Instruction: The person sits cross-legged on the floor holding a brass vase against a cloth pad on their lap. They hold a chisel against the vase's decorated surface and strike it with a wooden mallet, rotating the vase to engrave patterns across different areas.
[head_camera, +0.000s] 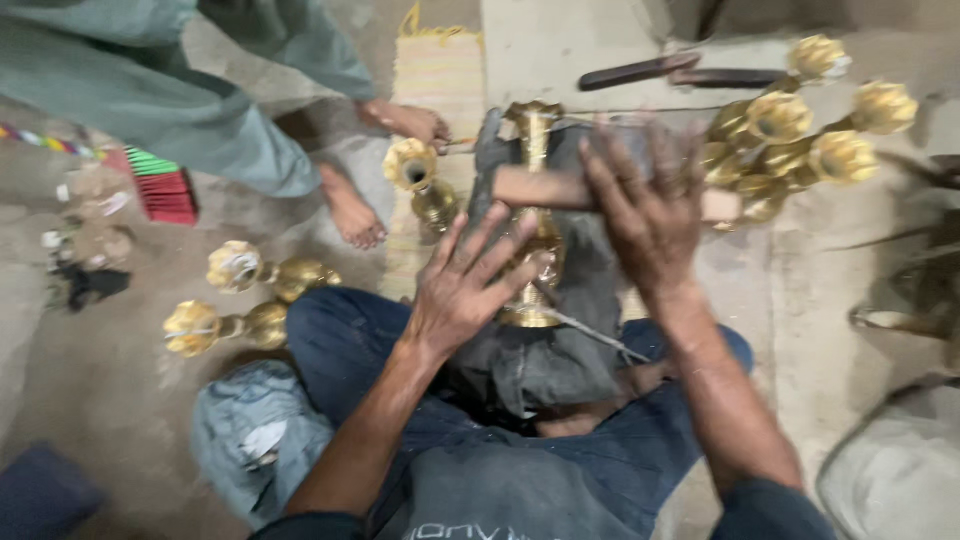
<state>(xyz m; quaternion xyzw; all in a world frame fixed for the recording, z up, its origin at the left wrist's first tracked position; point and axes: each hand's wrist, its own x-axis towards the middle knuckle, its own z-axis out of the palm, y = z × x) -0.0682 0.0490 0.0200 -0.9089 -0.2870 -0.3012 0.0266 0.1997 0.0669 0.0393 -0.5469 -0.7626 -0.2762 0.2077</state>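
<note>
I sit on the floor with a dark grey cloth (580, 300) over my lap. A brass candlestick-like piece (537, 200) lies along the cloth, its flower-shaped cup pointing away from me. My left hand (465, 280) rests on its lower body with fingers spread. My right hand (650, 215) is closed around a wooden handle (530, 187) that lies across the brass piece; the hand is blurred. A thin metal rod (590, 335) lies on the cloth near the base.
Several brass pieces are heaped at the right (800, 150), two lie on the floor at the left (250, 295), and one stands on a striped mat (415, 180). Another person's bare feet (350, 210) are close ahead. A red brush (165, 185) lies at the left.
</note>
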